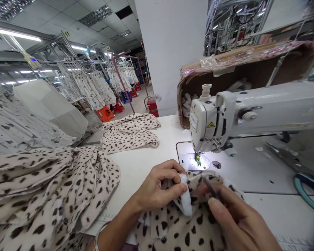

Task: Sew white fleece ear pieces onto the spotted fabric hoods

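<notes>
My left hand (163,186) pinches a white fabric edge (185,198) of a cream spotted fabric piece (181,228) between thumb and fingers. The piece hangs over the table's front, in front of the sewing machine's needle area. Close by on the right, my right hand (232,212) is closed around a thin dark tool (210,186), blurred by motion, its tip near the spotted fabric. What kind of tool it is I cannot make out. Just beyond the hands is the lit presser foot (197,159) of the sewing machine (272,108).
Piled spotted fabric (47,188) covers the left side, and a folded spotted piece (131,132) lies farther back. Teal-handled scissors (303,184) rest at the right. An open cardboard box (181,101) stands behind the machine, beside a white pillar (172,52).
</notes>
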A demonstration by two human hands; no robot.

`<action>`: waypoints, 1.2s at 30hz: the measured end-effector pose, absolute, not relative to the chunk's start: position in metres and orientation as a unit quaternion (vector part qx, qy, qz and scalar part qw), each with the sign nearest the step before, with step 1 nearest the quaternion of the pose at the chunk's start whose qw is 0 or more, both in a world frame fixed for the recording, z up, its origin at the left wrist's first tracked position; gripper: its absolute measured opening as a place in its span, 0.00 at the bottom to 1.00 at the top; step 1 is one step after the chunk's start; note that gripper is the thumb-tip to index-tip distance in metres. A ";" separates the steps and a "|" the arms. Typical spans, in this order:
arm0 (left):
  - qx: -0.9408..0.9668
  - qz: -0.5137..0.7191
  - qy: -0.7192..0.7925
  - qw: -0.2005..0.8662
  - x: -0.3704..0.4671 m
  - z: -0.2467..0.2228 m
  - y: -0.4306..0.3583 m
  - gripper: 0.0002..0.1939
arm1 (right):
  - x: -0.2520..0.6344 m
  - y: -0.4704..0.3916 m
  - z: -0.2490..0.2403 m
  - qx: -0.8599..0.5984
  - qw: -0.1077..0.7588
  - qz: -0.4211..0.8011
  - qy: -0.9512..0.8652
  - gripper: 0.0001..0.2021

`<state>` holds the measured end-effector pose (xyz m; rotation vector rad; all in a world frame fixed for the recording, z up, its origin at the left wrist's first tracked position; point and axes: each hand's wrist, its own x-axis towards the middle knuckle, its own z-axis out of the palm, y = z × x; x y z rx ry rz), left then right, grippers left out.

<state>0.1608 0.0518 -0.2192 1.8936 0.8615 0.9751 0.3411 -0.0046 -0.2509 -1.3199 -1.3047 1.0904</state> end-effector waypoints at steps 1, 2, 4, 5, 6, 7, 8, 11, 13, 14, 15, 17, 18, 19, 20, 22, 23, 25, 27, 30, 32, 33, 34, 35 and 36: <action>0.757 0.385 0.338 0.406 0.162 -0.219 0.051 0.13 | 0.344 -0.001 -0.250 -0.544 0.478 0.426 -0.543 0.21; 0.761 0.383 0.335 0.402 0.164 -0.219 0.051 0.13 | 0.345 0.002 -0.250 -0.545 0.474 0.410 -0.557 0.24; 0.767 0.383 0.337 0.388 0.167 -0.219 0.050 0.12 | 0.345 0.009 -0.250 -0.531 0.450 0.401 -0.596 0.22; 0.766 0.384 0.345 0.383 0.168 -0.220 0.049 0.12 | 0.345 0.011 -0.251 -0.521 0.438 0.402 -0.612 0.19; 0.764 0.383 0.355 0.380 0.167 -0.221 0.050 0.12 | 0.345 0.013 -0.252 -0.512 0.433 0.404 -0.622 0.17; 0.761 0.380 0.364 0.380 0.167 -0.221 0.050 0.12 | 0.345 0.015 -0.253 -0.511 0.434 0.405 -0.622 0.16; 0.759 0.378 0.369 0.382 0.165 -0.222 0.051 0.11 | 0.346 0.016 -0.254 -0.515 0.439 0.408 -0.613 0.16; 0.757 0.383 0.350 0.397 0.158 -0.224 0.055 0.08 | 0.351 0.017 -0.259 -0.536 0.460 0.422 -0.567 0.17; 0.763 0.380 0.330 0.407 0.155 -0.224 0.057 0.12 | 0.354 0.016 -0.261 -0.544 0.464 0.430 -0.551 0.17; 0.765 0.375 0.324 0.411 0.154 -0.224 0.057 0.13 | 0.355 0.016 -0.261 -0.545 0.462 0.435 -0.548 0.16; 0.764 0.368 0.325 0.419 0.153 -0.223 0.057 0.13 | 0.354 0.016 -0.260 -0.544 0.461 0.440 -0.546 0.16; 0.749 0.357 0.341 0.442 0.154 -0.222 0.057 0.14 | 0.351 0.017 -0.258 -0.536 0.460 0.452 -0.545 0.17; 0.739 0.348 0.355 0.455 0.154 -0.221 0.057 0.15 | 0.350 0.018 -0.258 -0.531 0.461 0.456 -0.545 0.17; 0.734 0.334 0.370 0.461 0.154 -0.221 0.058 0.16 | 0.350 0.019 -0.258 -0.527 0.464 0.458 -0.545 0.18; 0.736 0.317 0.385 0.459 0.154 -0.221 0.058 0.17 | 0.352 0.021 -0.258 -0.525 0.467 0.456 -0.546 0.18; 0.752 0.292 0.397 0.438 0.153 -0.222 0.059 0.16 | 0.362 0.027 -0.264 -0.522 0.464 0.436 -0.567 0.20; 0.755 0.293 0.397 0.433 0.152 -0.222 0.060 0.15 | 0.371 0.030 -0.268 -0.525 0.459 0.413 -0.586 0.22; 0.737 0.307 0.398 0.452 0.150 -0.221 0.061 0.13 | 0.396 0.038 -0.280 -0.551 0.423 0.331 -0.639 0.24; 0.706 0.317 0.417 0.476 0.147 -0.218 0.061 0.13 | 0.425 0.047 -0.291 -0.623 0.386 0.206 -0.648 0.20; 0.682 0.319 0.459 0.472 0.147 -0.212 0.059 0.14 | 0.461 0.061 -0.300 -0.681 0.300 0.051 -0.666 0.17; 0.676 0.331 0.470 0.461 0.149 -0.209 0.057 0.15 | 0.472 0.067 -0.299 -0.664 0.244 -0.028 -0.707 0.18; 0.675 0.338 0.472 0.456 0.151 -0.209 0.056 0.15 | 0.473 0.068 -0.297 -0.650 0.226 -0.069 -0.722 0.18; 0.675 0.344 0.470 0.452 0.152 -0.209 0.055 0.16 | 0.470 0.067 -0.294 -0.637 0.222 -0.107 -0.730 0.18; 0.677 0.349 0.468 0.449 0.154 -0.209 0.054 0.17 | 0.463 0.064 -0.291 -0.625 0.240 -0.131 -0.731 0.18; 0.678 0.352 0.468 0.445 0.156 -0.210 0.054 0.17 | 0.454 0.058 -0.287 -0.616 0.273 -0.131 -0.727 0.18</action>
